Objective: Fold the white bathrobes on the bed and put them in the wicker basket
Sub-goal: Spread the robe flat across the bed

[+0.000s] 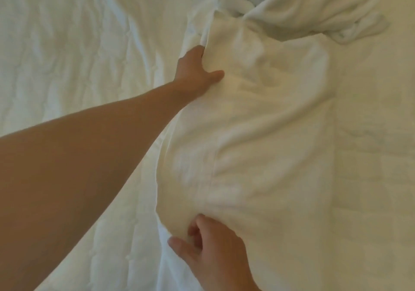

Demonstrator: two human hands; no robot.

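White towelling fills the middle of the view: a bathrobe lies lengthwise on the quilted bed cover, its long folded panel running from the near edge of the picture toward the far end. At the bathrobe's near left corner the right hand has its fingers curled and its thumb stretched out to the left, pinching a bunched bit of the robe's edge between them. The cloth gathers into small pleats just beyond that grip.

Along the bathrobe's left side a bare forearm crosses the bed cover on a slant, reaching to the robe's far left edge. There the left hand clamps the fold: its thumb rests on top of the cloth and its fingers are tucked out of sight beneath the edge, so the layer is caught between them. The panel between the two hands is puffed and creased, not flat.

To the bathrobe's left the bed cover shows wavy stitched wrinkles. To the bathrobe's right lies a flatter pale surface with a straight crease beside the robe's edge; whether it is bedding or more of the garment cannot be told. Beyond the bathrobe's far end, toward the right, a crumpled heap of white towelling rises in loose rolls and touches the panel's top. It may be the rest of this robe or another; the view does not settle which.
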